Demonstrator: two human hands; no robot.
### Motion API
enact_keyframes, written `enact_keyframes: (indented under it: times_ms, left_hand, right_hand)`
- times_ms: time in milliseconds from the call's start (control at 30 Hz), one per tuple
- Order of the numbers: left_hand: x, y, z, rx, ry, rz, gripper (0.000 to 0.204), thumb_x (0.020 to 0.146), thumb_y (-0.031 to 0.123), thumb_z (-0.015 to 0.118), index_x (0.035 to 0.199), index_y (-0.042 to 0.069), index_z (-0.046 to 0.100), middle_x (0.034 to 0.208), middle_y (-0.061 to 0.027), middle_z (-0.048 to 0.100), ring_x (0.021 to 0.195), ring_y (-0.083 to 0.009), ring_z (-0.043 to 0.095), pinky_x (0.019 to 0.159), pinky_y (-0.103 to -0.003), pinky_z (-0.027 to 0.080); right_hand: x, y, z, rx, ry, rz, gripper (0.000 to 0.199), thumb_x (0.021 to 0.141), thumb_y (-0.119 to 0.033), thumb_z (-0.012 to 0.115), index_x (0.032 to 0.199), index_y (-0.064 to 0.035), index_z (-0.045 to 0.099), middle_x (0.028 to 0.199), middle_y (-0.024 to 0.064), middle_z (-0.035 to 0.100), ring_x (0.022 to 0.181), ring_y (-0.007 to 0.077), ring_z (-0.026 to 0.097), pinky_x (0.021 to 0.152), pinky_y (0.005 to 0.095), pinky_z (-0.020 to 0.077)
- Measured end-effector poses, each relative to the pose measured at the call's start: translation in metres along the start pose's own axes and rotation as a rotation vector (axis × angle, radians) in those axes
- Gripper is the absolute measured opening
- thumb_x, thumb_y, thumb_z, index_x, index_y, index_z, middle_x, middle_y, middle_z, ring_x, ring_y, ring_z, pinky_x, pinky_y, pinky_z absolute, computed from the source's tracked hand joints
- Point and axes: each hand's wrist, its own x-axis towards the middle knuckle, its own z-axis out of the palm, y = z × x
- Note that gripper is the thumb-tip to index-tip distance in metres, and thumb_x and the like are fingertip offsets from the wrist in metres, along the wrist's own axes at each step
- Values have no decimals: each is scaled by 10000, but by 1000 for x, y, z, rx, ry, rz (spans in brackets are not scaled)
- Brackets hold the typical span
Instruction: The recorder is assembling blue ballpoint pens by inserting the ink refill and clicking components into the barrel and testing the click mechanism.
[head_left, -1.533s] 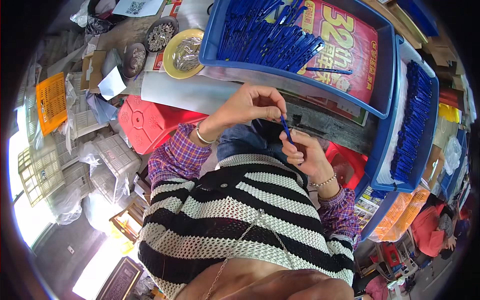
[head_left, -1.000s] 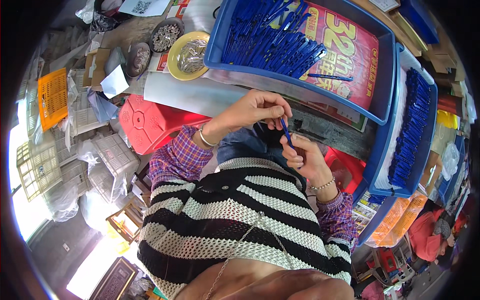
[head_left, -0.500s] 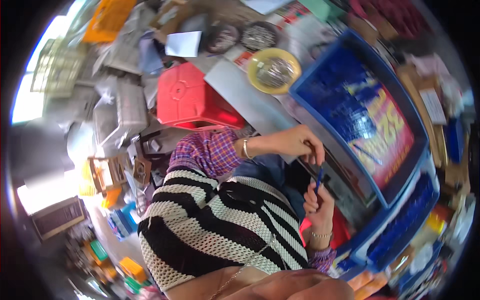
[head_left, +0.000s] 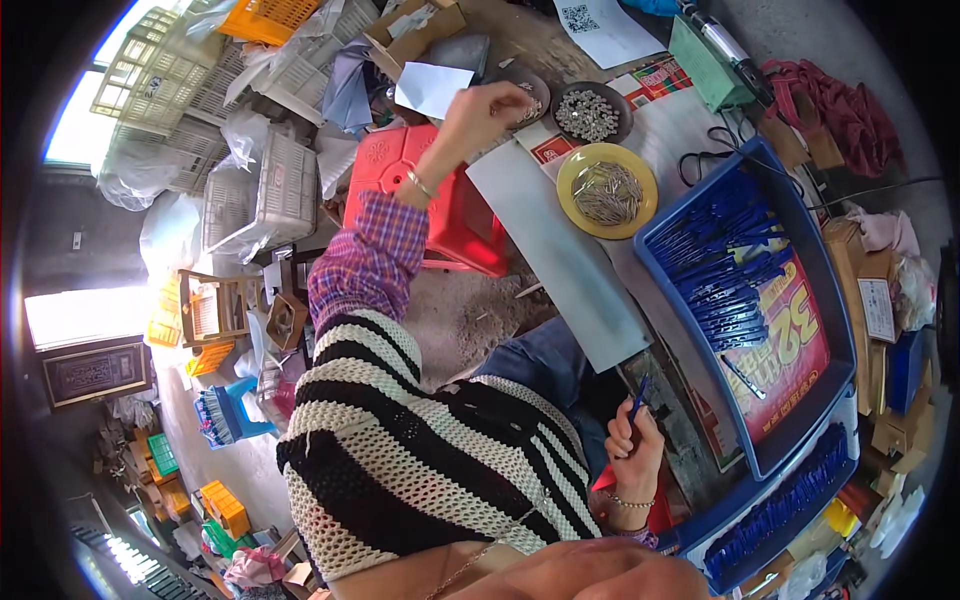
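My left hand [head_left: 490,108] reaches far over to a dark round dish [head_left: 532,92] of small parts. Its fingers are bent together at the dish, and whatever lies between them is too small to make out. My right hand [head_left: 636,442] stays low near my lap, closed around a slim dark-blue piece [head_left: 641,392] whose tip sticks up past the fingers. Beside the first dish is a second dark dish [head_left: 588,115] full of small silvery parts. A yellow bowl [head_left: 648,212] holds thin metal pins. Many slim blue pieces [head_left: 715,265] lie in a blue tray [head_left: 757,462].
A red plastic stool [head_left: 395,165] stands left of the workbench. A grey sheet [head_left: 575,270] covers the bench's near side. Below the tray sits another blue tray [head_left: 780,510] with more blue pieces. White crates [head_left: 265,200] are stacked at the left.
My left hand has moved from beside the right hand, up and left to the dark dish. My right hand still holds the slim blue piece, slightly lower in the picture.
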Motion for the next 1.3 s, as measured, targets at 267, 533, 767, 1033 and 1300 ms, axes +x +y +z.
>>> enact_keyframes:
  times_ms: [267, 533, 767, 1033, 1300]
  left_hand:
    - [28, -51, 28, 141, 23, 90, 257, 693, 111, 664, 949, 86, 670, 813, -102, 638, 775, -243, 615, 710, -350, 488]
    - [25, -67, 28, 223, 91, 82, 117, 697, 110, 648, 809, 78, 662, 738, -91, 608, 722, -247, 587, 660, -350, 469]
    - [28, -67, 33, 90, 104, 54, 129, 747, 129, 637, 863, 73, 647, 751, -98, 644, 673, -221, 624, 630, -318, 482]
    - [39, -75, 21, 215, 73, 107, 147, 814, 181, 630, 923, 83, 648, 764, -77, 662, 706, -133, 635, 653, -269, 491]
    - [40, -82, 19, 165, 69, 133, 137, 809, 157, 651, 904, 58, 647, 703, -39, 632, 652, -91, 585, 624, -244, 472]
  right_hand:
    - [1, 1, 8, -81, 38, -46, 216, 918, -229, 504, 978, -28, 552, 618, 14, 442, 469, 69, 335, 382, 184, 260]
    - [5, -2, 13, -180, 45, -37, 250, 926, -235, 492, 982, 2, 547, 622, 7, 438, 475, 54, 330, 390, 178, 236]
    - [1, 0, 12, -227, 30, -75, 272, 930, -207, 485, 1031, 38, 548, 655, 15, 465, 487, 46, 343, 411, 183, 235]
    - [0, 3, 12, -240, 17, -84, 258, 938, -195, 473, 1037, 27, 559, 652, -25, 435, 497, 27, 318, 421, 173, 217]
    - [-6, 7, 9, -275, -11, -143, 242, 932, -202, 484, 1023, 0, 581, 630, -31, 440, 479, 32, 315, 415, 188, 202]
